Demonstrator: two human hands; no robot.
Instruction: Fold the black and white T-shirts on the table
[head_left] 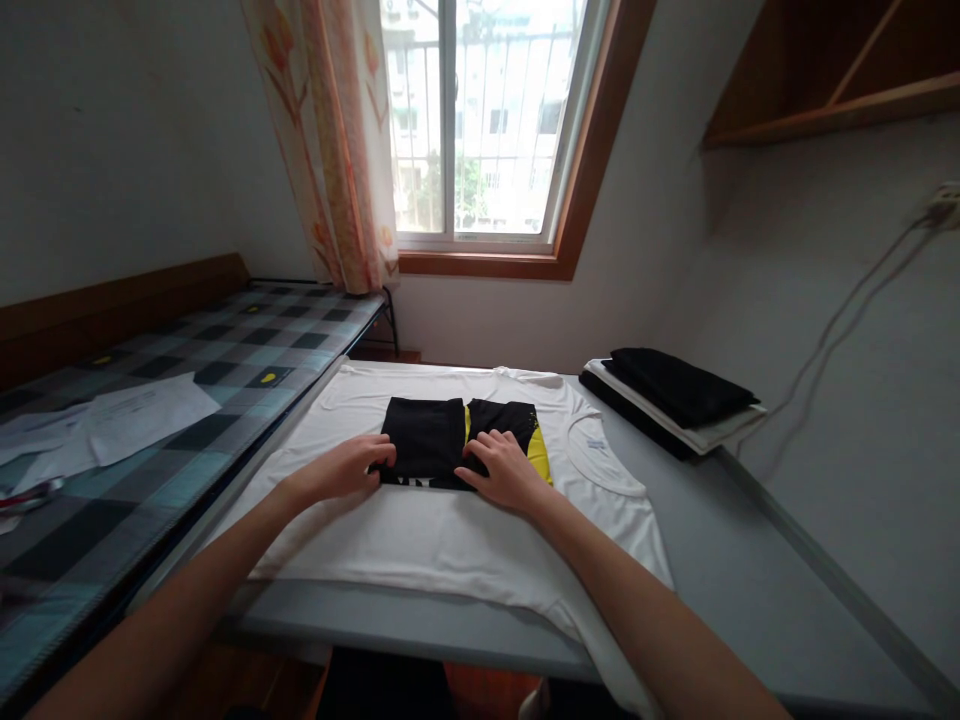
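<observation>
A white T-shirt (pixel 420 530) lies spread out on the grey table, its neckline (pixel 604 455) toward the right. On top of it rests a folded black garment (pixel 424 435) with yellow patches and white lettering at its near edge. My left hand (pixel 356 465) is closed on the garment's left edge, fingers curled and thumb below. Fingers bent, my right hand (pixel 506 465) grips the same garment near its middle fold, thumb at the near edge. The cloth under both sets of fingertips is hidden.
A stack of folded dark and white clothes (pixel 675 395) sits at the table's (pixel 720 560) back right, by the wall. To the left is a bed with a checked mattress (pixel 247 410) and some papers (pixel 127 425). A cord (pixel 832 310) hangs on the right wall.
</observation>
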